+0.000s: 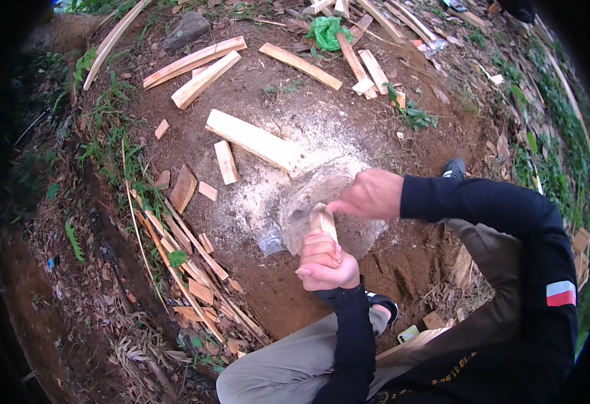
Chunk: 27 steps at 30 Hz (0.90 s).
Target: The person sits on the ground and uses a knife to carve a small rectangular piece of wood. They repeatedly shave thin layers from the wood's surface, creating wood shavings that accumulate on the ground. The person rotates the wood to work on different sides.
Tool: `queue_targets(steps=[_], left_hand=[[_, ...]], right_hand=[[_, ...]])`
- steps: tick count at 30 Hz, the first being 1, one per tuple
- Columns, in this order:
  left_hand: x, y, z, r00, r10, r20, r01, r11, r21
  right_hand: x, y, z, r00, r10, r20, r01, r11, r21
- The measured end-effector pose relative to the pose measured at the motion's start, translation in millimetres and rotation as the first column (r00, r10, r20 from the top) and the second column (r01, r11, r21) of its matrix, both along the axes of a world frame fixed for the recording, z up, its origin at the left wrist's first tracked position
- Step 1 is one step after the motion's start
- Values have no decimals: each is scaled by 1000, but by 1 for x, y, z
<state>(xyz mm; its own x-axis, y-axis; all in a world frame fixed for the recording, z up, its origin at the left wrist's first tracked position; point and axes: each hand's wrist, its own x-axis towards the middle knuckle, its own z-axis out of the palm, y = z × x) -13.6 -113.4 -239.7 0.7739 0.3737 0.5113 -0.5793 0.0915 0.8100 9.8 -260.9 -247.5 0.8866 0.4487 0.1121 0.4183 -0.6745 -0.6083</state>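
You have the wood piece [323, 221] closed in your left hand [329, 261], its upper end projecting beyond your fist. Main risk: a splinter entering your right hand [370, 195], since its extended finger appears to meet that rough end bare. Second risk: the piece twisting in your grip, as only one fist visibly clamps it; whether it also bears on the round slab [295, 215] beneath your hands cannot be told. Dust on that slab could make a dropped piece slide. Just left of your left hand, the clear plastic bag [270, 237] could be caught under a falling piece. Farther off, ahead and left of both hands, the thick block [251, 140] lies loose and could be knocked by a forward reach.

Pose: your left forearm rises from below, ending in a tight fist. Your right forearm crosses from the right with the elbow bent outward; the hand sits ahead and right of the left, other fingers curled. Whether they enclose anything cannot be determined.
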Motion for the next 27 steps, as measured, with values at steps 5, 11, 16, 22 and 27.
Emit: queue_targets(steps=[5, 11, 16, 22, 27], left_hand=[[-2, -3, 1, 1000, -11, 10, 11, 1000, 14], [0, -6, 0, 999, -3, 49, 0, 999, 48], [-5, 0, -4, 999, -25, 33, 26, 999, -26], [-4, -2, 2, 999, 31, -30, -32, 999, -38], [-2, -1, 0, 999, 27, 39, -27, 1000, -3]], right_hand=[[-2, 4, 15, 998, 42, 48, -46, 996, 73], [-2, 0, 10, 984, 70, -163, -71, 998, 4], [-12, 4, 10, 998, -3, -66, 11, 992, 129], [-4, 1, 9, 985, 6, -170, -4, 1000, 10], [-14, 6, 14, 1000, 10, -16, -8, 992, 126]])
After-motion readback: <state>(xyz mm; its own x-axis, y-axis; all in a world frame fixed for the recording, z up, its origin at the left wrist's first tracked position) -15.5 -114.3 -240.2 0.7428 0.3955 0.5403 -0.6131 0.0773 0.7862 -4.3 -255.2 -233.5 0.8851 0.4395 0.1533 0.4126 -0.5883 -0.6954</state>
